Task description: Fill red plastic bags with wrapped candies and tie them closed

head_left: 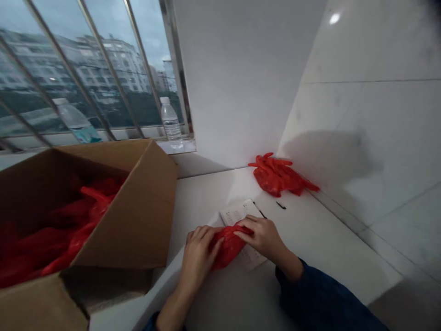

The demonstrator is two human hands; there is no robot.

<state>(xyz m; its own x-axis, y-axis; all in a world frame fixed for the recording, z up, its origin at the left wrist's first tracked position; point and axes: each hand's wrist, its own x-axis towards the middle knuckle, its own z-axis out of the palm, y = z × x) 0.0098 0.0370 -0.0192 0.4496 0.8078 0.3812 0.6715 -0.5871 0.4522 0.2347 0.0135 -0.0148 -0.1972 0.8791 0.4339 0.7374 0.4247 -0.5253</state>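
Between my two hands is a red plastic bag [227,250], bunched up and held just above the white tabletop. My left hand [199,253] is closed on its left side, the fingers curled over the top edge. With thumb and fingers together, my right hand [259,235] pinches the bag's upper right edge. Behind and partly under the bag lies an open notebook [237,211] with writing on its pages, a dark pen [260,210] along its right edge. A small black pen cap or clip [281,205] rests farther right.
A cardboard box [148,207] with red plastic bags [96,197] inside stands on the left. More red bags [275,174] lie heaped in the back corner. Clear bottles [171,122] stand on the sill by the barred window. Walls close off the back and right.
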